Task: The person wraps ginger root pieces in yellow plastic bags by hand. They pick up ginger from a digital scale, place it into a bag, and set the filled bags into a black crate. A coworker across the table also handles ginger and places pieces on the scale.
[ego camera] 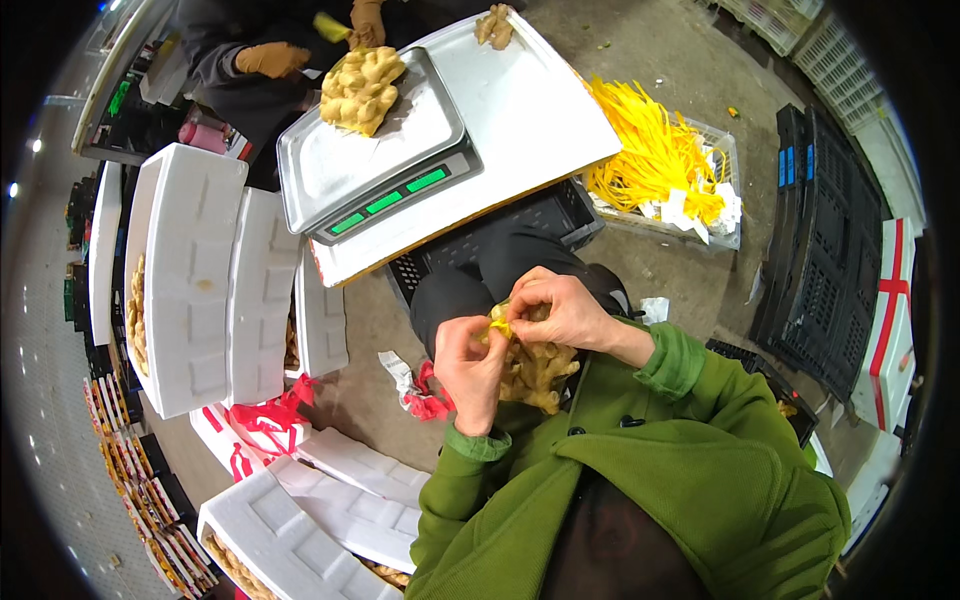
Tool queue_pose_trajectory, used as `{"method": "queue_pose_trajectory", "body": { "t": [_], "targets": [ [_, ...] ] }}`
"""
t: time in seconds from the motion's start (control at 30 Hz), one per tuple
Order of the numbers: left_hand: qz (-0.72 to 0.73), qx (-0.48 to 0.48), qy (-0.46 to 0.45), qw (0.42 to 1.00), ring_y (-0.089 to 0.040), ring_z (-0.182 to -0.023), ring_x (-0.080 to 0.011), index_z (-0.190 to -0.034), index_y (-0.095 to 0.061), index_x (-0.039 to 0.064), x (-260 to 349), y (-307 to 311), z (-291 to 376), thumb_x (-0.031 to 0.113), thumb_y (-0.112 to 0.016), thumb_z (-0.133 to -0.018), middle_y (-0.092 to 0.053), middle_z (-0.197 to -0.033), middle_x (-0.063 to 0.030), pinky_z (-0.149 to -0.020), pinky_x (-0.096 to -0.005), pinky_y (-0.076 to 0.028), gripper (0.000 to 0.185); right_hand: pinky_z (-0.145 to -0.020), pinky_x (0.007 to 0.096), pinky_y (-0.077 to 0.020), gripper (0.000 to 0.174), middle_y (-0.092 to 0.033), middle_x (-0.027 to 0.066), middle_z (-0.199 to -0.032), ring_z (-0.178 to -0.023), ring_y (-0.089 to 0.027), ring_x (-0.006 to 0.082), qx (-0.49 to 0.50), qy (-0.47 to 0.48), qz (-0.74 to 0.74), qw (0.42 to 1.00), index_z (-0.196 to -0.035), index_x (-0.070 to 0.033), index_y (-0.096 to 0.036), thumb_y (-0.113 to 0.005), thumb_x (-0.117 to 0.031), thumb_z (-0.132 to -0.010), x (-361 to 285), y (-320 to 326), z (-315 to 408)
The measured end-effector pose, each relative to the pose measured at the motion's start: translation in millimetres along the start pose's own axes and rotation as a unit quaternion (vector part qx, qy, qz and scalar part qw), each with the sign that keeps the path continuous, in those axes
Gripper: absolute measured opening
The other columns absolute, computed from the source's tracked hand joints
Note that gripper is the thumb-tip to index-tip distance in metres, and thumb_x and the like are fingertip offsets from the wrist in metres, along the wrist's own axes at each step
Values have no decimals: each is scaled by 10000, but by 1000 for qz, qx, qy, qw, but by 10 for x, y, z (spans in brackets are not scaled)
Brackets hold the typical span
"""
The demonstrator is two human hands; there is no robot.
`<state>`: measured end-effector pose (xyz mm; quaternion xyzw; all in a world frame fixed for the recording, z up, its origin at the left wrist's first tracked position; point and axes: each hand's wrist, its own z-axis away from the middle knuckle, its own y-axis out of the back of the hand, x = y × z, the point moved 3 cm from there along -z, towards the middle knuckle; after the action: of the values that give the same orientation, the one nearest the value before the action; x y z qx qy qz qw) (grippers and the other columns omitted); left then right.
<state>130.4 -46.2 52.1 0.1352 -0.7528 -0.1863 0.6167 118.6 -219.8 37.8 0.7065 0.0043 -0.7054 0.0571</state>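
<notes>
Between my left hand [471, 367] and my right hand [559, 311], the gathered yellow end of a net bag [501, 325] is pinched in the fingertips. The net bag's ginger [538, 369] rests in my lap against the green coat, partly hidden by both hands. Ahead of my knees, a digital scale [337, 180] with green displays stands on a white tabletop [536, 97]. On its metal pan sits another net bag of ginger [362, 90]. A loose ginger root [494, 28] lies at the table's far corner.
A co-worker's gloved hand [271, 60] is beyond the scale. Yellow net bags [652, 146] with white tags fill a clear crate at right. Black crates [825, 247] stack farther right. White foam boxes [199, 285], some holding ginger, stand left and near-left. Red tape [429, 397] litters the floor.
</notes>
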Motion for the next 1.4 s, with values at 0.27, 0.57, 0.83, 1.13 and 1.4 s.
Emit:
{"method": "queue_pose_trajectory", "body": {
  "t": [0.27, 0.57, 0.83, 1.13, 1.4],
  "targets": [
    [275, -84, 244, 926, -431, -562, -8, -960, -688, 5, -93, 43, 66, 43, -682, -884, -575, -745, 57, -513, -165, -327, 85, -774, 298, -531, 145, -658, 58, -869, -961, -620, 184, 42, 35, 59, 997, -839, -39, -711, -749, -140, -743, -58, -49, 36],
    [349, -122, 318, 873, -486, -567, -24, -985, -692, -3, -257, 26, 122, 95, -672, -925, -633, -763, 29, -518, -177, -366, 117, -831, 352, -461, 275, -649, 20, -828, -892, -638, 179, 89, 303, 325, 892, -996, -125, -698, -748, -140, -726, -190, -117, 114],
    [345, -106, 330, 872, -456, -529, -32, -930, -690, 7, -175, 11, 89, 120, -676, -923, -597, -702, 36, -496, -182, -333, 113, -764, 331, -536, 248, -665, 47, -858, -865, -656, 205, 54, 412, 387, 823, -973, -35, -682, -666, -98, -734, -254, -92, 94],
    [234, -50, 237, 942, -526, -618, -25, -903, -666, -19, -214, -116, 168, 30, -714, -858, -608, -790, 23, -569, -185, -420, 82, -705, 346, -520, 152, -611, 69, -797, -809, -632, 244, 62, 310, 301, 900, -888, -39, -635, -683, -50, -745, -163, -80, 14],
    [121, 25, 107, 987, -497, -672, -11, -916, -648, 1, -83, -173, 79, -18, -671, -852, -574, -951, 8, -587, -174, -411, 70, -710, 294, -465, 57, -587, 92, -892, -771, -581, 204, 62, 89, 112, 988, -956, 7, -601, -601, -27, -911, -100, -51, 3]
  ]
}}
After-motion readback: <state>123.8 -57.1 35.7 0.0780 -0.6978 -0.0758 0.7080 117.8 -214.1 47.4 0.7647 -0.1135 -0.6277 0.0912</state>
